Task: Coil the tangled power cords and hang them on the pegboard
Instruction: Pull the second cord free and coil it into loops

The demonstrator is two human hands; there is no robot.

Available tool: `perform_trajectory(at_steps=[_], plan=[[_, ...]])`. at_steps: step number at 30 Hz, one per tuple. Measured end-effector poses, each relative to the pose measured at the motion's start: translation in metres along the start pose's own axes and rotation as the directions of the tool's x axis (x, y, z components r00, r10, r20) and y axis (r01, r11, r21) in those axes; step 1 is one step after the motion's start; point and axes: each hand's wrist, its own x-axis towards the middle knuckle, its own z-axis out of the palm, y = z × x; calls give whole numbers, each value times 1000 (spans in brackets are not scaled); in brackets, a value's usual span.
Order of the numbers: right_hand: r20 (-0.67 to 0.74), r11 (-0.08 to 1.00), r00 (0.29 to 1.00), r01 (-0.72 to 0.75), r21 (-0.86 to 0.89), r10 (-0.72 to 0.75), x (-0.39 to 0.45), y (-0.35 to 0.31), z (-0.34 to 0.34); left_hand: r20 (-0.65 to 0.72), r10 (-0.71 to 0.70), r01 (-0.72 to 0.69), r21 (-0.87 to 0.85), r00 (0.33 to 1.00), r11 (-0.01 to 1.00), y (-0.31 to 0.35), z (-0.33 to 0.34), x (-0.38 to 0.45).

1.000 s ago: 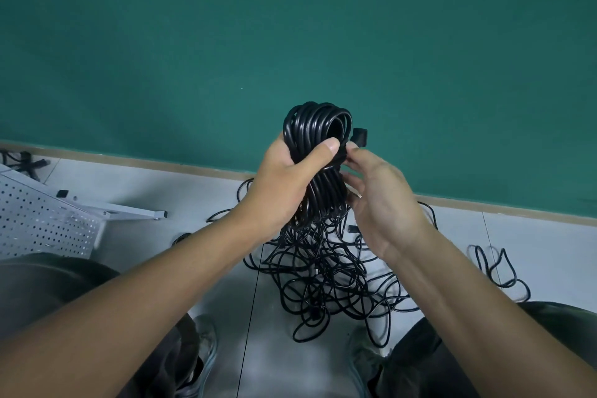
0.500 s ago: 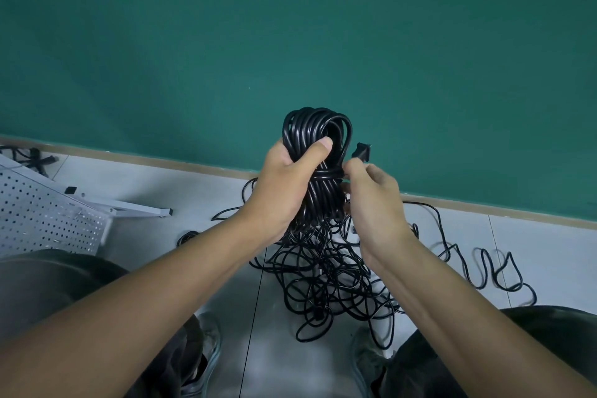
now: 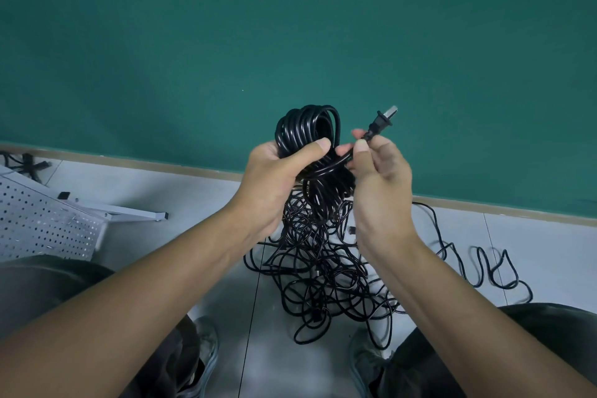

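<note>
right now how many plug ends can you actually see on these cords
1 for certain: the plug, pinched by the right hand beside the coil gripped by the left hand. Small dark lumps in the tangled pile on the floor may be more connectors, too unclear to count.

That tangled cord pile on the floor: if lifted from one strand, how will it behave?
The cord pile would probably rise as a floppy, snagging clump, since its thin loops interlock. Likely light, and strands trailing right would drag along the floor.

Left hand [image 3: 274, 178] grips; right hand [image 3: 378, 184] pinches, forearms raised.
</note>
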Motion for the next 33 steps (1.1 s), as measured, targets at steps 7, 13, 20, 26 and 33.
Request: perform_trajectory(at_steps=[7, 13, 20, 26, 33], plan=[[88, 993, 996, -24, 120, 14, 8, -11, -11, -16, 48, -47, 88, 999, 995, 4, 2, 0], [139, 949, 990, -43, 313, 0, 17, -29, -24, -3, 55, -55, 84, 998, 995, 11, -1, 6], [92, 997, 993, 67, 30, -69, 20, -20, -30, 62, 11, -17, 100, 998, 995, 1, -6, 7], [122, 894, 946, 325, -309, -302, 21, -7, -31, 82, 3, -9, 73, 997, 997, -2, -8, 7], [381, 495, 743, 658, -568, -550, 30, 4, -34, 37, -12, 12, -4, 999, 1000, -2, -11, 7]])
